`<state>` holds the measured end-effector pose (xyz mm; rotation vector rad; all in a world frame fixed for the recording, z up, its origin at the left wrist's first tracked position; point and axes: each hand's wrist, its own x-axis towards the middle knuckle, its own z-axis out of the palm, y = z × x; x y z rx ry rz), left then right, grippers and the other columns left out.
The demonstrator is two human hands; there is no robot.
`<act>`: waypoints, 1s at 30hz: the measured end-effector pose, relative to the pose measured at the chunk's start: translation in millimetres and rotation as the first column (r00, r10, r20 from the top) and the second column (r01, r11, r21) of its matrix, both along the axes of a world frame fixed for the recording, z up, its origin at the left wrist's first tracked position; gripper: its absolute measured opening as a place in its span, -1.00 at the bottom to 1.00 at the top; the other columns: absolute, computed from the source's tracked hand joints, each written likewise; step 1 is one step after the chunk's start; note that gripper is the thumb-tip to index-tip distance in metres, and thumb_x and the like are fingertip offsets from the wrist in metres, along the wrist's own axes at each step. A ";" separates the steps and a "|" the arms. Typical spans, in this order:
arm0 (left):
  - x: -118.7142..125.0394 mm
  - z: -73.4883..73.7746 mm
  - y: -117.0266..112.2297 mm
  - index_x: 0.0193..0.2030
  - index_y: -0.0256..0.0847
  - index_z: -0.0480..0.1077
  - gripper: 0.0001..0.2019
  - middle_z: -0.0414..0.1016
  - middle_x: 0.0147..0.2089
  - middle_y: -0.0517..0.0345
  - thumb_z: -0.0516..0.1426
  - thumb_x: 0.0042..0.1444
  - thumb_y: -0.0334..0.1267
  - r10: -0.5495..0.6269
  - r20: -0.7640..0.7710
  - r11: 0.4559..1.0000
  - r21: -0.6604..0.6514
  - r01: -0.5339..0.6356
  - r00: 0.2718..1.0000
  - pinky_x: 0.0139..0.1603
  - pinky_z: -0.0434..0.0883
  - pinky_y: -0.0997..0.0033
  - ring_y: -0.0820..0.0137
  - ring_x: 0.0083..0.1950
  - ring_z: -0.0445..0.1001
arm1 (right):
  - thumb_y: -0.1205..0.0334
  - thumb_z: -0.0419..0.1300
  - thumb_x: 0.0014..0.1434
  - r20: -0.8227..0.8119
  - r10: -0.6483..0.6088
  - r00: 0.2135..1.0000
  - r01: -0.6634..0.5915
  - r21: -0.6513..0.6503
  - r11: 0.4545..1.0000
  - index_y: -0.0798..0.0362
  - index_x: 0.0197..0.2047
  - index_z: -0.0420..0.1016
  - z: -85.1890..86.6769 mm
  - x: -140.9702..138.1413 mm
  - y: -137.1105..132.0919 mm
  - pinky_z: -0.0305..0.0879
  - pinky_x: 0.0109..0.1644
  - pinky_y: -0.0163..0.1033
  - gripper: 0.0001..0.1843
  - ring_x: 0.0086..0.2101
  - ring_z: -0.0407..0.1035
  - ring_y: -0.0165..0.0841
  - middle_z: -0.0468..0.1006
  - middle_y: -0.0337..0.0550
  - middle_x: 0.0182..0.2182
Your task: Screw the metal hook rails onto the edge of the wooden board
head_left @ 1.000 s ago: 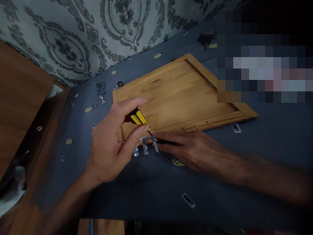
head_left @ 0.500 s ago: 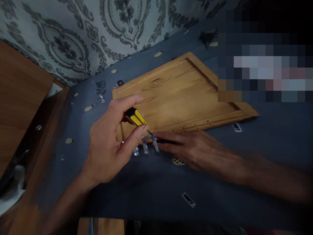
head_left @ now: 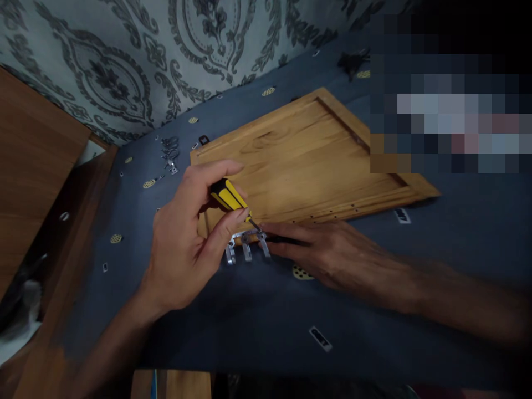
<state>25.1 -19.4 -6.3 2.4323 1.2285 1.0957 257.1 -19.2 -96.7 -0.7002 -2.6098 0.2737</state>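
A framed wooden panel (head_left: 307, 160) lies flat on a dark blue patterned cloth (head_left: 257, 321). At its near left corner sits a shiny metal bracket with three prongs (head_left: 246, 246). My left hand (head_left: 187, 244) grips a yellow and black screwdriver (head_left: 228, 198), thumb and fingers closed round the handle, its tip down at the bracket. My right hand (head_left: 328, 252) lies low on the cloth, its fingertips pressed against the bracket's right side beside the screwdriver tip.
Small metal fittings (head_left: 169, 151) lie on the cloth near the wall at the back left. Patterned wallpaper (head_left: 166, 55) rises behind. Brown wooden furniture (head_left: 33, 166) stands at the left. A pixelated patch covers the upper right.
My left hand has turned slightly on the screwdriver handle and shifted a little left. The right hand and the panel have stayed put.
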 end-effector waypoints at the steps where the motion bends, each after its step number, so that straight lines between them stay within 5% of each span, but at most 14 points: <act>1: -0.2 0.5 -0.4 0.24 0.07 0.37 -0.58 0.58 0.00 0.20 0.27 0.29 -0.33 -0.003 0.013 1.000 -0.030 0.003 1.000 0.01 0.67 0.24 0.32 -0.03 0.62 | 0.68 0.02 0.12 -0.005 0.000 1.000 0.000 0.008 1.000 0.02 0.16 0.53 -0.6 0.0 0.2 0.56 -0.27 -0.19 -0.37 -0.15 0.64 -0.20 0.55 0.03 0.22; 5: 0.4 5.0 -4.0 0.23 0.06 0.38 -0.58 0.53 0.00 0.20 0.26 0.29 -0.37 -0.003 0.085 0.996 -0.087 0.011 0.996 0.07 0.64 0.20 0.32 0.00 0.60 | 0.64 0.10 0.10 -0.019 -0.004 1.000 0.004 0.013 1.000 -0.03 0.16 0.54 -4.3 -0.2 2.2 0.56 -0.29 -0.22 -0.37 -0.16 0.65 -0.22 0.54 -0.03 0.24; 10: 1.7 11.0 -7.6 0.19 0.06 0.43 -0.56 0.40 0.05 0.17 0.23 0.27 -0.50 -0.024 0.196 1.000 0.011 0.022 0.980 0.03 0.63 0.25 0.37 -0.01 0.57 | 0.64 0.10 0.09 -0.016 0.000 1.000 0.000 0.015 1.000 -0.02 0.18 0.53 -5.2 0.7 3.0 0.57 -0.28 -0.20 -0.35 -0.16 0.65 -0.22 0.54 -0.03 0.24; 17: 0.9 6.2 -5.5 0.23 0.01 0.39 -0.58 0.49 0.02 0.13 0.23 0.30 -0.44 0.008 0.026 1.000 -0.007 -0.008 1.000 0.02 0.61 0.26 0.34 0.00 0.57 | 0.66 0.04 0.11 -0.063 0.018 0.998 -0.016 0.032 0.999 0.05 0.12 0.54 -1.8 0.6 2.0 0.56 -0.33 -0.19 -0.41 -0.18 0.65 -0.21 0.56 0.03 0.21; 30: -0.2 -1.0 -1.7 0.24 -0.12 0.34 -0.61 0.54 0.03 0.17 0.24 0.31 -0.38 0.003 -0.032 1.000 0.019 -0.002 0.999 0.02 0.60 0.38 0.40 -0.01 0.58 | 0.66 0.08 0.10 -0.010 0.004 1.000 -0.004 0.019 1.000 0.05 0.13 0.54 -0.8 0.7 2.6 0.60 -0.25 -0.14 -0.40 -0.12 0.64 -0.15 0.57 0.07 0.20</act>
